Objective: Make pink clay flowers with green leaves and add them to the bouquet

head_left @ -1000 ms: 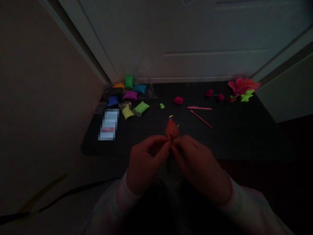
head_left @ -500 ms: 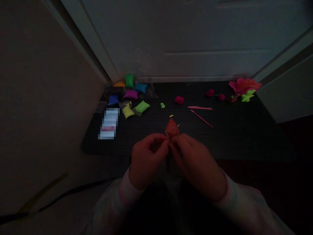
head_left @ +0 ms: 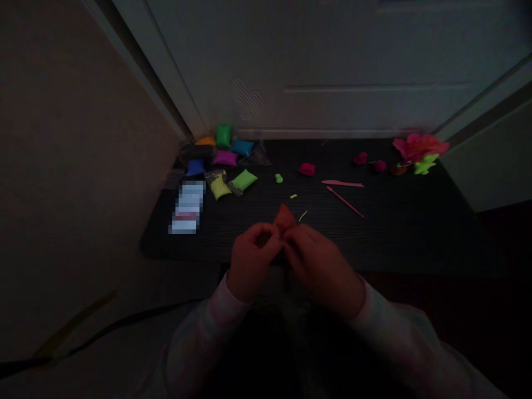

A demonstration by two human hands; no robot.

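Note:
Both hands meet over the table's front edge at a red clay packet [head_left: 284, 215], its pointed corner facing away from me. My left hand [head_left: 254, 257] pinches the near end of it between thumb and forefinger. Close against those fingers, my right hand [head_left: 322, 266] grips the same end. The fingertips hide the near end, and dim light blurs its detail. Just beyond lie a thin yellow clay strip [head_left: 303, 215] and a short yellow clay piece [head_left: 293, 196].
Several coloured clay packets, including a light green packet [head_left: 243, 181], lie at the left behind a phone [head_left: 188, 208]. A green lump [head_left: 279, 178] and a crimson lump [head_left: 307, 169] sit mid-table. Two pink modelling tools [head_left: 343, 183] lie right, before a pink flower [head_left: 419, 147].
My hands and the red packet have shifted slightly left, uncovering more of the thin yellow strip. The camera view has moved a little. Both hands keep their pinch.

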